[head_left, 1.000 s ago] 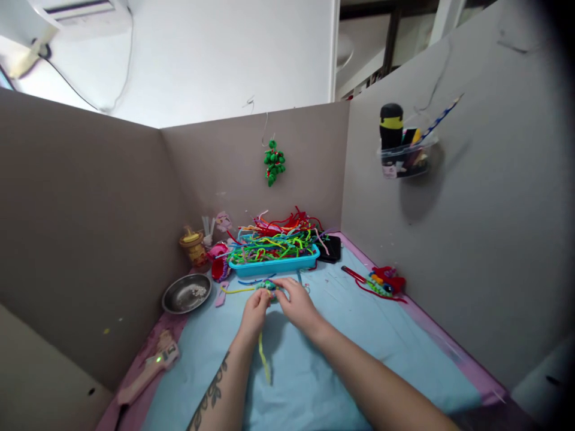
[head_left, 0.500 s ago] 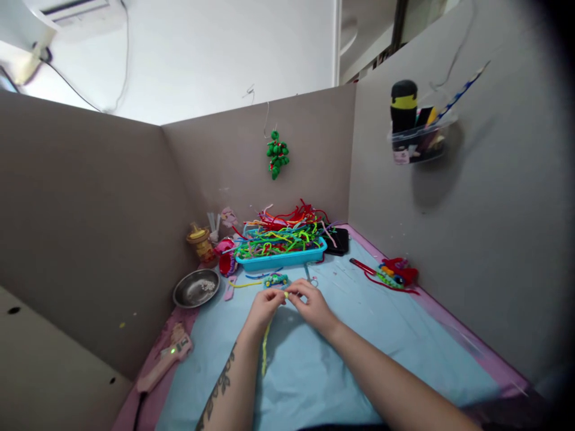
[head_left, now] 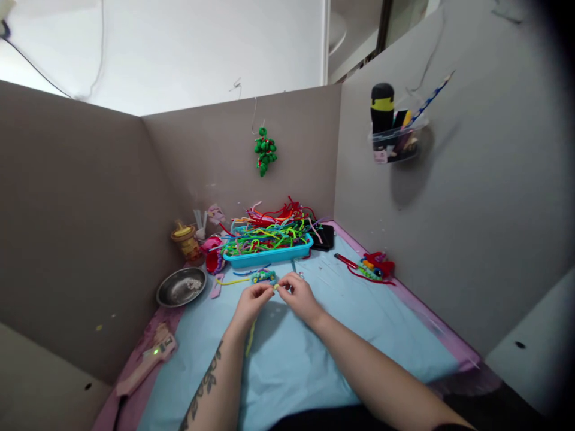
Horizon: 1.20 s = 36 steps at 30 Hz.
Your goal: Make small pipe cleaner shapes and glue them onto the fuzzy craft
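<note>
Fingertips pinch a yellow fuzzy stem
Left hand and right hand clamp it, nearer than the blue tray.

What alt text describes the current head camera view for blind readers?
A person's left hand and right hand pinch a small yellow piece above a light blue cloth, a yellow strip hanging below the left. Beyond them are a teal figure and a blue tray heaped with colourful fuzzy strips; a metal bowl and a pink tool lie at left.
</note>
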Each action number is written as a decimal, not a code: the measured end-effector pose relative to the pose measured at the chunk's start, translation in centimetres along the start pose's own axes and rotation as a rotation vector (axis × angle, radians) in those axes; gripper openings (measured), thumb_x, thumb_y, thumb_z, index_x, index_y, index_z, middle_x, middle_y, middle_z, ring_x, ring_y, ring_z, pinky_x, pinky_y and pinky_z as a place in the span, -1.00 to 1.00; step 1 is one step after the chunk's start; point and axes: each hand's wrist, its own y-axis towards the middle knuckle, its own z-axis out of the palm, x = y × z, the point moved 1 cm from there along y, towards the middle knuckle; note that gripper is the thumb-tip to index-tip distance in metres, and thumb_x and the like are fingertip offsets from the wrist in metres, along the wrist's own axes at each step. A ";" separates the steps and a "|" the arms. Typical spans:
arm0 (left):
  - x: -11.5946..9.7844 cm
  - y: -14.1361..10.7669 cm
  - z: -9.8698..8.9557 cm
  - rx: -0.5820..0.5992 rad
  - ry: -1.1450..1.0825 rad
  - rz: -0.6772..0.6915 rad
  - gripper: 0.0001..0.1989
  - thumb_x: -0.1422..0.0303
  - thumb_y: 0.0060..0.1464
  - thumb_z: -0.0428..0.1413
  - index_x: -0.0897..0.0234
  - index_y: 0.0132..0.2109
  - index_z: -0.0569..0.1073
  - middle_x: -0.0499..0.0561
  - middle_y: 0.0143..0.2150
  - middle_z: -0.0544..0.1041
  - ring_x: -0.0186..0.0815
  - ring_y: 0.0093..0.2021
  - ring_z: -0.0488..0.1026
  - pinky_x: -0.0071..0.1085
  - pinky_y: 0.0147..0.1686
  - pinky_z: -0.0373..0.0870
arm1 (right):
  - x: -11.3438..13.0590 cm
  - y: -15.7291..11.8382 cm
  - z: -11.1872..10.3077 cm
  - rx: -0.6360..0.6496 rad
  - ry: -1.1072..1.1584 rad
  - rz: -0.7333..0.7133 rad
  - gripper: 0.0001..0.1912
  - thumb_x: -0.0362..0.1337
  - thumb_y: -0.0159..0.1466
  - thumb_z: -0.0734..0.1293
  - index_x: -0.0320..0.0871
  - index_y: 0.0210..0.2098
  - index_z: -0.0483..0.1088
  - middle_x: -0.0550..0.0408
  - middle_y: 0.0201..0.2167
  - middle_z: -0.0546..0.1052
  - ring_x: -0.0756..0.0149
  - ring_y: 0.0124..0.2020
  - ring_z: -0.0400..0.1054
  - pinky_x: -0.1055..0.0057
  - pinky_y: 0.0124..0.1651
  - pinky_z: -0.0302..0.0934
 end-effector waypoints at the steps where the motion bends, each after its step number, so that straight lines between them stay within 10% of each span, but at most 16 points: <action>1: -0.1 -0.1 0.1 0.001 -0.020 -0.015 -0.71 0.18 -0.21 0.26 0.37 -0.42 0.53 0.05 -0.46 0.50 -0.30 -0.42 0.35 -0.39 -0.35 0.22 | -0.1 0.0 0.0 -0.012 -0.018 -0.009 -0.91 -0.40 0.14 0.26 -0.16 -0.47 0.38 0.12 -0.47 0.38 0.36 -0.41 0.26 0.43 -0.33 0.18; 15: 0.2 -0.7 1.7 -0.079 -0.393 -0.296 -0.61 0.19 -0.39 0.35 0.40 -0.42 0.51 -0.09 -0.60 0.36 -0.54 -0.65 0.15 -0.52 -0.63 -0.05 | 0.3 -0.8 0.6 0.022 -0.515 -0.270 -0.79 -0.41 0.25 0.16 -0.15 -0.36 0.42 -0.03 -0.36 0.41 0.19 -0.27 0.25 0.27 -0.18 0.19; 23: 1.4 0.0 1.0 -0.114 -0.402 -0.277 -0.58 0.11 -0.35 0.31 0.36 -0.44 0.42 -0.18 -0.65 0.20 -0.55 -0.67 0.07 -0.52 -0.65 -0.09 | 0.5 -1.2 1.0 0.067 -0.179 -0.260 -0.68 -0.47 0.18 0.18 -0.12 -0.14 0.41 -0.02 -0.22 0.42 0.22 -0.15 0.28 0.27 -0.09 0.23; 29: 0.3 -0.3 1.0 -0.091 -0.231 -0.180 -0.61 0.08 -0.26 0.26 0.33 -0.45 0.37 -0.17 -0.58 0.22 -0.52 -0.61 0.08 -0.53 -0.58 -0.02 | 0.2 -0.6 0.6 -0.024 0.044 -0.057 -0.75 -0.41 0.15 0.23 -0.13 -0.18 0.40 0.04 -0.29 0.39 0.40 -0.45 0.27 0.46 -0.43 0.22; 36: 0.4 -0.4 1.2 -0.018 -0.139 -0.034 -0.64 0.10 -0.15 0.21 0.35 -0.44 0.40 -0.12 -0.56 0.27 -0.48 -0.56 0.10 -0.52 -0.55 0.00 | 0.1 -0.4 0.5 -0.019 0.079 -0.037 -0.88 -0.34 0.17 0.27 -0.14 -0.36 0.46 0.07 -0.38 0.39 0.36 -0.39 0.30 0.45 -0.37 0.23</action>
